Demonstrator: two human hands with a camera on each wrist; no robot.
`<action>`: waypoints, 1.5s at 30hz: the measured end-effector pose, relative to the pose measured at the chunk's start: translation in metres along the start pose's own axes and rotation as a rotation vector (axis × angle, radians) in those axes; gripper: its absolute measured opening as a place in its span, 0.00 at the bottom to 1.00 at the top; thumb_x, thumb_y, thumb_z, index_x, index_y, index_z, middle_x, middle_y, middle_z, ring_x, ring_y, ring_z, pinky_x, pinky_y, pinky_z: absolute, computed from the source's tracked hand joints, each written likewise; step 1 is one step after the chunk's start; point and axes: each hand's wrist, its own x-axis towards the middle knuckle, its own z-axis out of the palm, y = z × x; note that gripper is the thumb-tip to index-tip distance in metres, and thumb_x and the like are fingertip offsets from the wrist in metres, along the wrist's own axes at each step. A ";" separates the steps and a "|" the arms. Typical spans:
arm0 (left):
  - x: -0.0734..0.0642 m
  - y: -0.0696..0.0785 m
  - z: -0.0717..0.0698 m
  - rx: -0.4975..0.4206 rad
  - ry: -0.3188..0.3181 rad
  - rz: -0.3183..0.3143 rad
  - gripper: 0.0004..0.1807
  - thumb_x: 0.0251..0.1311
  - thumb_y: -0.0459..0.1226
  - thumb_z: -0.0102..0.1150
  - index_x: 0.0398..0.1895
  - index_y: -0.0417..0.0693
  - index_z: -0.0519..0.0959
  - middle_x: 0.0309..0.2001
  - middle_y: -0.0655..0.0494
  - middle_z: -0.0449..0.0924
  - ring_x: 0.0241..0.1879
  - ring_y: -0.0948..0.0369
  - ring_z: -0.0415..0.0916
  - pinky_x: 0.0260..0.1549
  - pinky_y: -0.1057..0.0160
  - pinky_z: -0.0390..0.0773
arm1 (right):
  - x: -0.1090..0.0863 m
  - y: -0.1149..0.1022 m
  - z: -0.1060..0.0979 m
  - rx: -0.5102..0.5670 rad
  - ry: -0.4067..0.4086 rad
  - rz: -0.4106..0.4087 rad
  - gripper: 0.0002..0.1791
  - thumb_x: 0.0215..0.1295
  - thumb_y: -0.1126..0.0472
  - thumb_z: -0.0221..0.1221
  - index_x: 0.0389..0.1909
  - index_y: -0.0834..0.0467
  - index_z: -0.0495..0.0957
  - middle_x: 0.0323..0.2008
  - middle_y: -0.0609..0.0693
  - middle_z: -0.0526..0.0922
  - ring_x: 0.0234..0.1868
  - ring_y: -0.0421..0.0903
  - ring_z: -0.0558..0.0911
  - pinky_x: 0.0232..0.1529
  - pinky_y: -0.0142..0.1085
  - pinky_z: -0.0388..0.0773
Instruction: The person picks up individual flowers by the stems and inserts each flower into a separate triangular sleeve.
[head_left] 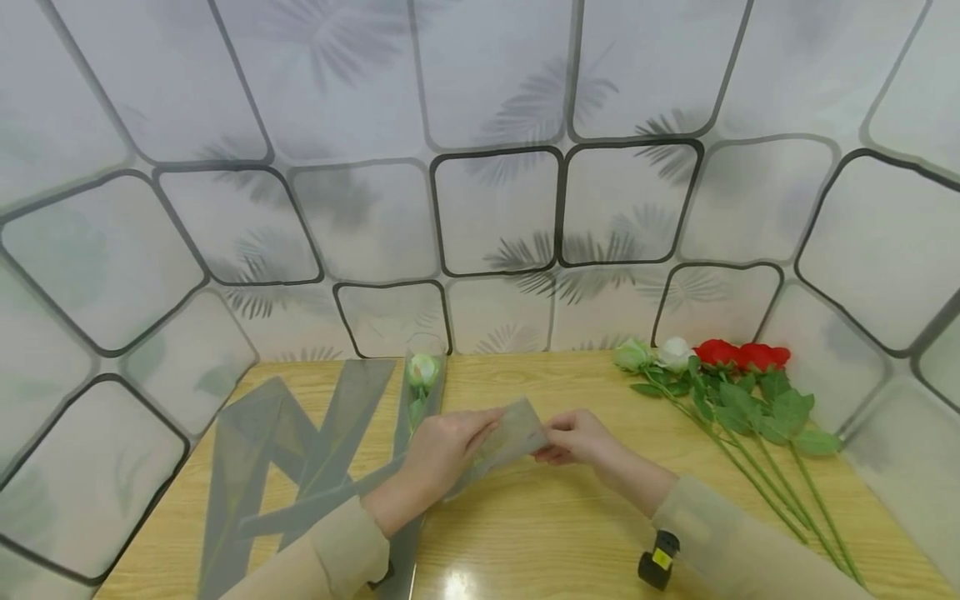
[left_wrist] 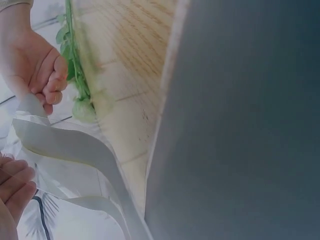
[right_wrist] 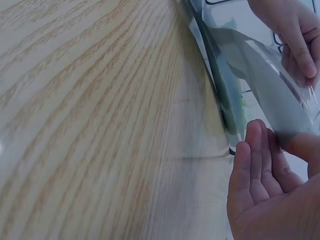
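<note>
A grey-and-clear plastic flower sleeve (head_left: 513, 435) is held between both hands above the table. My left hand (head_left: 444, 450) grips it from the left; in the right wrist view that hand (right_wrist: 292, 37) has its thumb pressed against the film. My right hand (head_left: 581, 442) pinches the right end of the sleeve between thumb and fingers. Seen from the left wrist, the sleeve (left_wrist: 75, 142) bows into a curve with transparent film between its grey bands. Behind my left hand lies a pale green-white rose (head_left: 423, 371) inside another sleeve.
Several more grey sleeves (head_left: 243, 442) lie overlapping on the left of the wooden table (head_left: 540, 533). To the right are long-stemmed roses: a pale green one (head_left: 632, 355), a white one (head_left: 675, 353) and red ones (head_left: 716, 352). A patterned curtain (head_left: 495, 208) surrounds the table.
</note>
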 end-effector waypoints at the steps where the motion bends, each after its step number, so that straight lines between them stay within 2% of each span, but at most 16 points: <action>1: 0.000 0.000 0.000 0.006 -0.001 0.008 0.12 0.64 0.36 0.72 0.50 0.46 0.89 0.41 0.54 0.94 0.35 0.61 0.93 0.33 0.67 0.89 | 0.000 0.002 -0.001 0.001 -0.004 -0.001 0.16 0.79 0.65 0.57 0.53 0.76 0.83 0.36 0.57 0.93 0.32 0.38 0.90 0.40 0.35 0.91; 8: -0.003 0.000 0.001 0.014 -0.005 0.018 0.12 0.63 0.35 0.73 0.49 0.45 0.88 0.41 0.54 0.94 0.34 0.61 0.93 0.32 0.68 0.89 | 0.001 0.009 -0.006 0.045 -0.030 -0.014 0.16 0.77 0.65 0.60 0.52 0.77 0.83 0.34 0.54 0.93 0.32 0.37 0.90 0.40 0.34 0.91; 13: -0.004 0.001 0.001 0.021 -0.011 0.016 0.10 0.63 0.33 0.72 0.47 0.45 0.88 0.40 0.54 0.94 0.34 0.61 0.92 0.32 0.69 0.89 | 0.003 0.013 -0.010 0.102 -0.046 0.011 0.15 0.76 0.66 0.61 0.52 0.76 0.83 0.34 0.51 0.93 0.31 0.36 0.90 0.40 0.33 0.90; 17: -0.004 0.001 0.002 0.052 -0.014 0.013 0.09 0.62 0.33 0.74 0.45 0.46 0.87 0.39 0.54 0.94 0.33 0.61 0.92 0.31 0.69 0.88 | 0.004 0.013 -0.017 0.105 -0.049 0.025 0.16 0.75 0.66 0.63 0.53 0.76 0.83 0.35 0.49 0.93 0.33 0.37 0.90 0.43 0.35 0.91; 22: -0.006 0.000 0.001 0.060 -0.028 -0.004 0.08 0.62 0.34 0.74 0.44 0.46 0.88 0.38 0.54 0.94 0.32 0.61 0.92 0.30 0.69 0.88 | 0.001 0.014 -0.028 0.038 -0.011 0.031 0.17 0.74 0.69 0.63 0.55 0.79 0.81 0.38 0.55 0.93 0.35 0.39 0.91 0.46 0.40 0.92; 29: -0.009 0.001 0.000 0.043 -0.079 -0.018 0.08 0.64 0.35 0.72 0.45 0.47 0.88 0.41 0.54 0.94 0.35 0.61 0.93 0.33 0.67 0.89 | -0.001 0.017 -0.051 -0.076 0.058 0.031 0.15 0.74 0.69 0.62 0.53 0.78 0.82 0.38 0.59 0.93 0.35 0.41 0.91 0.44 0.41 0.92; 34: -0.011 0.000 0.001 0.047 -0.071 -0.014 0.07 0.64 0.35 0.72 0.44 0.47 0.88 0.39 0.55 0.94 0.34 0.61 0.93 0.32 0.66 0.89 | 0.001 0.019 -0.072 -0.146 0.089 0.025 0.15 0.75 0.68 0.62 0.53 0.77 0.83 0.38 0.58 0.93 0.34 0.39 0.91 0.42 0.40 0.92; 41: -0.014 -0.003 0.001 0.037 -0.056 -0.007 0.07 0.64 0.35 0.72 0.44 0.47 0.89 0.38 0.55 0.94 0.34 0.61 0.92 0.32 0.66 0.89 | 0.003 0.021 -0.102 -0.156 0.159 0.053 0.17 0.75 0.66 0.63 0.54 0.77 0.83 0.35 0.53 0.94 0.34 0.39 0.91 0.42 0.40 0.92; 45: -0.015 -0.004 0.001 0.032 -0.043 0.004 0.07 0.64 0.35 0.72 0.44 0.46 0.89 0.38 0.55 0.94 0.34 0.61 0.92 0.32 0.66 0.89 | 0.005 0.021 -0.119 -0.243 0.209 0.062 0.17 0.75 0.65 0.63 0.54 0.77 0.83 0.35 0.54 0.94 0.33 0.39 0.91 0.42 0.40 0.91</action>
